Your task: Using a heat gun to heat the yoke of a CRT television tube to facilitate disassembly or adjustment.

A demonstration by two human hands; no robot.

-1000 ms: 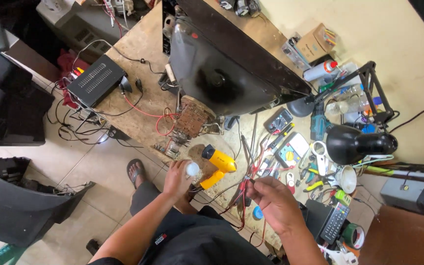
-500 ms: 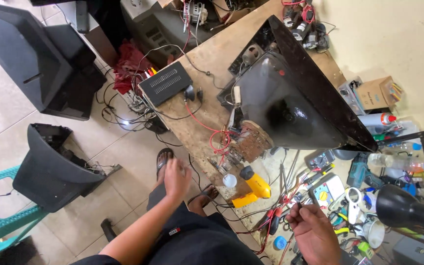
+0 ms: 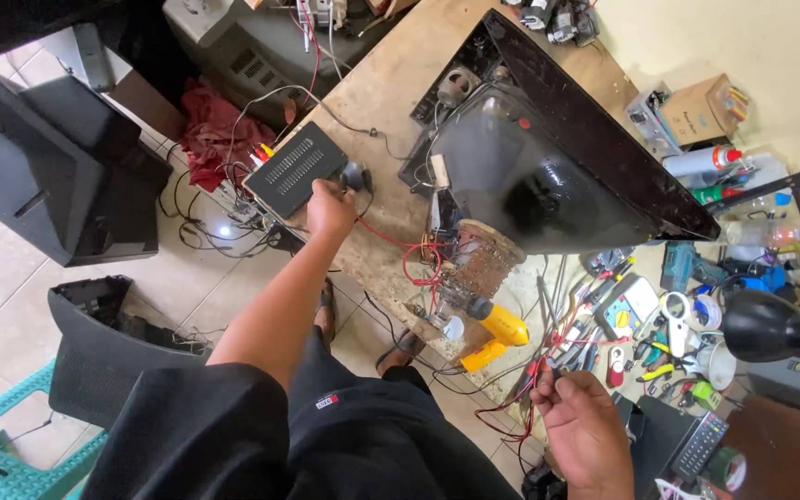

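Observation:
My left hand (image 3: 329, 211) reaches across the wooden workbench (image 3: 391, 93) and closes on a small black round part (image 3: 357, 175) beside a flat black box (image 3: 293, 168). My right hand (image 3: 578, 417) is low at the bench's near edge, pinching thin red and black wires (image 3: 539, 378). Between the hands lie a yellow-handled tool (image 3: 500, 331) and a brown circuit board (image 3: 479, 259) with red wires. A large picture tube in its black front frame (image 3: 548, 157) lies face down behind them.
A meter (image 3: 631, 304), pliers and several small tools crowd the right side under a black lamp (image 3: 770, 326). A cardboard box (image 3: 704, 111) and spray can (image 3: 701, 159) stand by the wall. Black set casings (image 3: 57, 176), a red cloth (image 3: 210, 130) and a green chair (image 3: 2, 444) are on the floor.
My left hand left the spot by the yellow tool and stretched out to the round part beside the black box. My right hand dropped toward the bench edge, onto the wires.

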